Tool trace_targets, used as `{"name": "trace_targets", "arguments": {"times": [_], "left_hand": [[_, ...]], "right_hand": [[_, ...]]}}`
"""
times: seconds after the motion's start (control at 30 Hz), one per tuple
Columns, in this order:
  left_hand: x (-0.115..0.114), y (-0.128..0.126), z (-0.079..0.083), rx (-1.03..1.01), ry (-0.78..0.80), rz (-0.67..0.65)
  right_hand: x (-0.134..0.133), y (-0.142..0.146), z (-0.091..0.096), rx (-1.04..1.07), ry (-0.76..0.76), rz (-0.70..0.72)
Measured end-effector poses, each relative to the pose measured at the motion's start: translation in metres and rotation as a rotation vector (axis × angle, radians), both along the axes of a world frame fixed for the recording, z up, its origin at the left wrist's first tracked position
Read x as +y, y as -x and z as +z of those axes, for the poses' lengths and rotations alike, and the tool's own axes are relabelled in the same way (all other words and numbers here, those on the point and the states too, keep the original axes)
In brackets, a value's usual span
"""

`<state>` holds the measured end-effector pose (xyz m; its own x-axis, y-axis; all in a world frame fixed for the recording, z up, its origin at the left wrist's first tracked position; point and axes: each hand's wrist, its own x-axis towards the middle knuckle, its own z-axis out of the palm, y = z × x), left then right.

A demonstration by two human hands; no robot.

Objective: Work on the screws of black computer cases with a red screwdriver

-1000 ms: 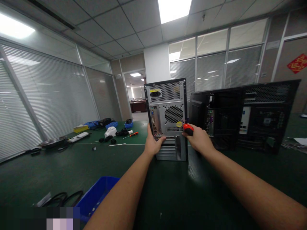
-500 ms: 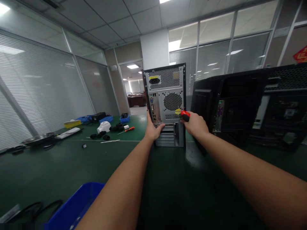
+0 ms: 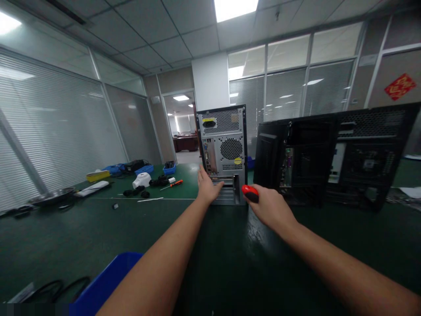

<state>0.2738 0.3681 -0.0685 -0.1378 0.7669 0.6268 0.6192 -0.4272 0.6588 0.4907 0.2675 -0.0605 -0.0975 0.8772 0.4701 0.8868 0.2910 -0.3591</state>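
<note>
A computer tower case (image 3: pixel 231 149) stands upright on the green table, its grey metal back with fan grille and ports facing me. My left hand (image 3: pixel 208 188) lies against its lower left edge, fingers stretched along the side and thumb spread across the back. My right hand (image 3: pixel 271 204) is closed around a screwdriver (image 3: pixel 250 193) with a red and black handle. That handle points at the lower right edge of the case; I cannot make out the shaft or whether its tip touches.
Two opened black computer cases (image 3: pixel 304 158) (image 3: pixel 366 153) stand to the right. An orange screwdriver (image 3: pixel 173 184), a white device (image 3: pixel 142 180) and small blue bins (image 3: pixel 169 169) lie at the back left. A blue tray (image 3: pixel 112 278) sits at the near left beside black cables (image 3: pixel 57 289).
My right hand with the screwdriver has moved down from beside the yellow sticker to the lower right edge. The left hand stays at the case's left edge. The view has tilted up slightly.
</note>
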Motion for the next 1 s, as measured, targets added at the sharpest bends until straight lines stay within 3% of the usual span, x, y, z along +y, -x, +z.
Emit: {"name": "trace_targets", "arguments": {"times": [0.1, 0.17, 0.27, 0.33, 0.47, 0.57, 0.67, 0.83, 1.0], "left_hand": [[-0.042, -0.016, 0.0, 0.078, -0.089, 0.047], [-0.069, -0.029, 0.0, 0.17, -0.16, -0.007], [-0.093, -0.052, 0.002, 0.355, -0.185, -0.215], [-0.094, -0.072, 0.002, 0.423, -0.147, -0.319], [-0.077, -0.124, -0.003, 0.381, -0.001, -0.344], [-0.061, -0.16, -0.007, 0.281, 0.136, -0.283], [-0.051, -0.182, -0.011, 0.208, 0.253, -0.234], [-0.052, -0.193, -0.018, 0.18, 0.339, -0.207], [-0.077, -0.174, -0.016, 0.155, 0.341, -0.183]], "right_hand": [[-0.049, -0.029, -0.025, -0.09, -0.117, 0.273], [-0.074, -0.053, -0.047, -0.179, -0.162, 0.407], [-0.095, -0.081, -0.076, -0.241, -0.189, 0.436], [-0.1, -0.089, -0.086, -0.254, -0.145, 0.347], [-0.102, -0.078, -0.084, -0.164, 0.09, 0.192], [-0.101, -0.066, -0.077, -0.131, 0.236, 0.203], [-0.099, -0.061, -0.073, -0.126, 0.285, 0.23], [-0.096, -0.063, -0.071, -0.104, 0.289, 0.245], [-0.097, -0.065, -0.076, -0.111, 0.266, 0.314]]}}
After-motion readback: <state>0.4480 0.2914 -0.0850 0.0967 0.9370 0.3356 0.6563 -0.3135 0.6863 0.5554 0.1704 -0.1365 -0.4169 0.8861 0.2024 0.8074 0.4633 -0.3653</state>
